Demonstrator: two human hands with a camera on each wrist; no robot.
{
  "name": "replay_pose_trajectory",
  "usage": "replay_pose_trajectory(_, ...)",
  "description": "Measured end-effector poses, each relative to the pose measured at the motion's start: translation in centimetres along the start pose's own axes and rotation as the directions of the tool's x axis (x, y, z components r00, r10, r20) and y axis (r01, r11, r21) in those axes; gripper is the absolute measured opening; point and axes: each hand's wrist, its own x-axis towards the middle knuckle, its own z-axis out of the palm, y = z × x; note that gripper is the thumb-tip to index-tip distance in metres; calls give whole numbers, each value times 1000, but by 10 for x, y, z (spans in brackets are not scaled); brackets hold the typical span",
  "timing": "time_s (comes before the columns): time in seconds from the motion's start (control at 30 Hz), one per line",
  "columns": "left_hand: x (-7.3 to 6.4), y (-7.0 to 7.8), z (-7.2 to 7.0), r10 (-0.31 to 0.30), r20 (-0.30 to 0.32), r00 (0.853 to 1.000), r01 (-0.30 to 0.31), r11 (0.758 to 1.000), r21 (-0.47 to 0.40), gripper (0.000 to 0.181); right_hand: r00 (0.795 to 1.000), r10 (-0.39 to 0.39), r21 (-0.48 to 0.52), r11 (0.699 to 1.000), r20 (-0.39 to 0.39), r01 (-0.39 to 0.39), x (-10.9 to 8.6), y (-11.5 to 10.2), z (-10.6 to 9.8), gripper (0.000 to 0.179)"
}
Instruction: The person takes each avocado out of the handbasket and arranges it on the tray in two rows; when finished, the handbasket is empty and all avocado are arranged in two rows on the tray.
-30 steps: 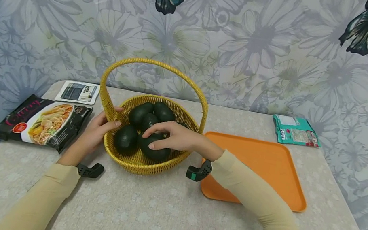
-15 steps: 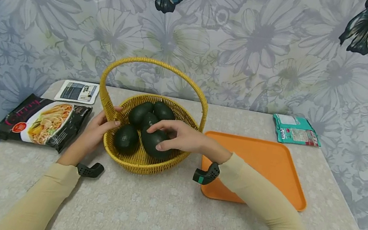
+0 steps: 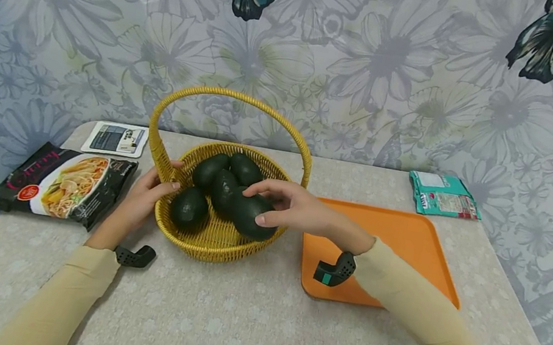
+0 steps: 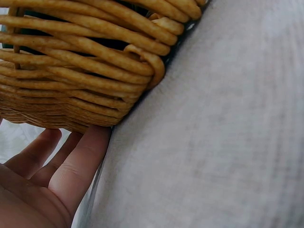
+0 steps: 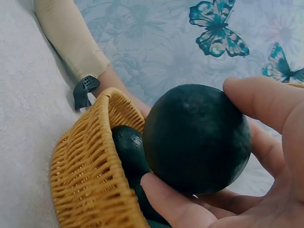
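A yellow wicker basket [image 3: 209, 252] with a tall arched handle holds several dark green avocados [image 3: 190, 208]. My left hand [image 3: 144, 193] grips the basket's left side by the foot of the handle, its thumb over the rim; in the left wrist view its fingers [image 4: 78, 166] lie against the outer weave, low down. My right hand [image 3: 298, 208] holds one avocado [image 5: 197, 137] between thumb and fingers, over the right part of the basket. In the right wrist view this avocado is raised above the rim, and other avocados show behind it.
An orange tray [image 3: 398, 237] lies right of the basket, under my right wrist. Behind it is a teal packet [image 3: 444, 196]. On the left lie a black noodle bag [image 3: 60, 184] and a white flat package [image 3: 116, 139]. A patterned wall stands behind the table [image 3: 238, 326].
My right hand has pinched an avocado and lifted it rightward from the others, uncovering the one in the middle. My left hand stays on the basket.
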Motion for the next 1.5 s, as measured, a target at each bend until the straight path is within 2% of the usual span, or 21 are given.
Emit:
replay_pose_trajectory(0.17, 0, -1, 1, 3, 9, 1000, -3, 1000, 8, 50, 1000, -17, 56, 998, -1, 17, -25, 3, -8, 52)
replay_pose_trajectory(0.4, -2, -2, 1, -15, 10, 1000, 14, 1000, 14, 52, 999, -35, 53, 998, -20, 36, -60, 9, -19, 54)
replay_pose_trajectory(0.6, -3, -4, 0, -5, 4, 1000, 5, 1000, -6, 49, 998, -60, 87, 994, -32, 63, -83, 17, -31, 42)
replay_pose_trajectory(0.8, -3, -4, 0, 0, 5, 1000, 0, 1000, -5, 49, 996, -28, 105, 994, -87, 37, -102, 26, -39, 40)
replay_pose_trajectory(0.93, -1, -3, -1, -5, 9, 1000, 5, 1000, 2, 50, 988, 49, 155, 988, -147, -26, -108, 34, -43, 39)
replay_pose_trajectory(1.07, -1, -1, -1, -8, 8, 1000, 8, 1000, 2, 50, 973, 134, 240, 967, -189, -86, -108, 44, -45, 39)
replay_pose_trajectory(1.33, -1, 0, 0, -11, -2, 1000, 11, 1000, 14, 49, 950, 171, 313, 946, -261, -84, -106, 60, -50, 38)
replay_pose_trajectory(1.5, -1, 0, -1, -12, 4, 1000, 12, 1000, 11, 50, 925, 225, 307, 943, -305, -128, -101, 69, -52, 44)
